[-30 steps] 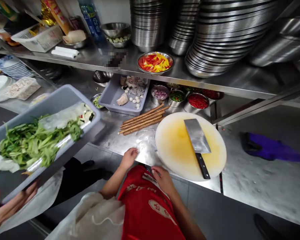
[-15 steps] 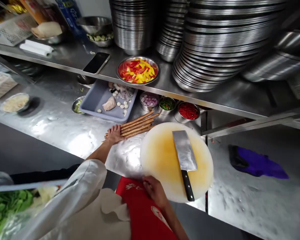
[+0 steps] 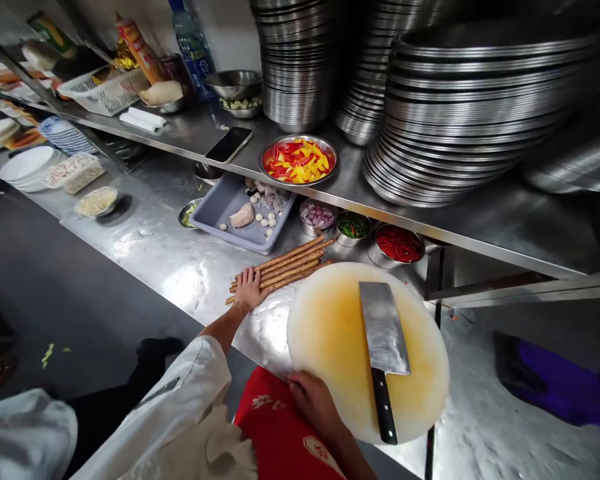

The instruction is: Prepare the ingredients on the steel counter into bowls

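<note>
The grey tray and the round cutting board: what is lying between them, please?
Long brown sticks, with the left hand on them, lie between the two in the head view.

phone (image 3: 229,145) on steel shelf (image 3: 185,133) | white basket (image 3: 103,98) | plastic bottle (image 3: 193,55)

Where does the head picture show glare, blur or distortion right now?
Head view: white glare on the steel counter, left of the brown sticks; head view: the purple item at right looks soft; head view: the large steel plate stack appears stretched, probably by the wide lens.
</note>
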A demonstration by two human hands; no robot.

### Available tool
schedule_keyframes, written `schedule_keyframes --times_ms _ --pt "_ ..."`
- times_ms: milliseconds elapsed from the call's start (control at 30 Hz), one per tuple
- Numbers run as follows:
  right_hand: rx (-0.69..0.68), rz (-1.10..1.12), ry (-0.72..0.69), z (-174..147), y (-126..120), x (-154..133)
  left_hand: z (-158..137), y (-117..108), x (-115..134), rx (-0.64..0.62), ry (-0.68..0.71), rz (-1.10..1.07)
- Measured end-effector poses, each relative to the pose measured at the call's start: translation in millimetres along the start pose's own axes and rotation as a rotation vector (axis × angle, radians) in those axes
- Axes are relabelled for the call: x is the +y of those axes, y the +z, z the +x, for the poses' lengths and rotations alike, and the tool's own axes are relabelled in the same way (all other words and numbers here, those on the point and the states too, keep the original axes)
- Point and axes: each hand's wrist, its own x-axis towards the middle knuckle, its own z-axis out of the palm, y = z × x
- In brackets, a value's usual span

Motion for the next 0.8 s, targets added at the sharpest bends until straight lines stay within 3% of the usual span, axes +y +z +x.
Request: schedule_keyframes --times_ms 233,400,600,700,800 --pt "0.063 0.001 0.103 8.9 -0.4 -8.5 18.0 2.4 4.5 0.022 0.030 -0.033" --pt "0.112 0.012 0.191 26.7 7.7 -33.0 16.9 9.8 12.6 0.049 0.217 -0.042" --pt "0.308 0.066 0.270 76.4 55.9 -80.0 6.1 16.1 -34.0 0.033 0.544 -0.035" --pt "0.371 0.115 0.305 103.0 84.7 -104.2 18.6 11.2 -53.7 -0.005 0.684 -0.048" --pt "0.452 0.145 0.342 118.7 104.1 -119.8 36.6 2.4 -55.1 -0.034 0.872 -0.043"
